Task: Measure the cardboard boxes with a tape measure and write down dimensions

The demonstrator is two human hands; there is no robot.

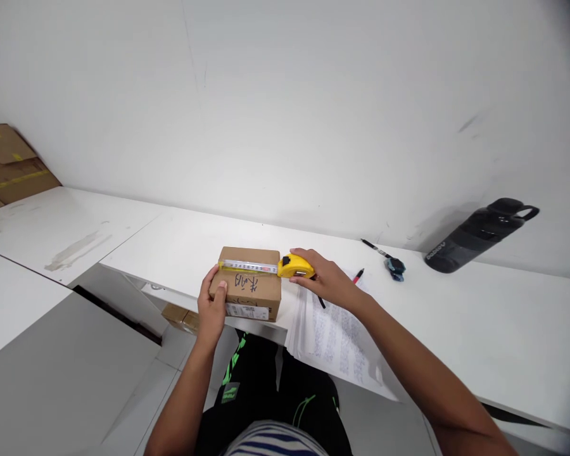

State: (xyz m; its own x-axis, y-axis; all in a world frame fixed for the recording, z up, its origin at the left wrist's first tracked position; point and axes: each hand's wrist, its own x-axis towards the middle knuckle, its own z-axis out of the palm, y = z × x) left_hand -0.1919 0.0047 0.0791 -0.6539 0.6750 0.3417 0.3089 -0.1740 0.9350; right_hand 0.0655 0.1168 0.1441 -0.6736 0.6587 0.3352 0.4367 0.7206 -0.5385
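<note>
Head view, one moment.

- Small brown cardboard box point(254, 294): sits at the near edge of the white tabletop point(479, 323), left of centre. Dark handwriting on top, a white label on the near face.
- Left hand point(212, 305): grip closed on the box's near-left corner, thumb on top and fingers round the side. Judged: this pins the box so it cannot slide.
- Right hand point(327, 278): grip closed round the yellow tape measure point(295, 266), whose case is just beside the box's far-right corner.
- Steel blade point(249, 266): drawn out leftward and lying flat along the far top edge of the box. Its tip reaches the left corner. Judged: holding the case level with the top keeps the blade straight against that edge.
- Stack of written paper sheets point(335, 342): under the right wrist, overhanging the near edge.

Counts:
- Box in hand: 1. Tape measure: 1.
- Pens: 3. These are the dark pen point(321, 301), partly hidden under the right hand, the red-tipped pen point(358, 275) right of it, and the black pen point(374, 246) farther off by the wall.
- Small blue-grey object point(396, 268): 1, kind unclear.
- Dark bottle with loop cap point(479, 234): 1, on its side, far right.
- Large taped cartons point(9, 164): far left, cut by the frame, so the count is uncertain.
</note>
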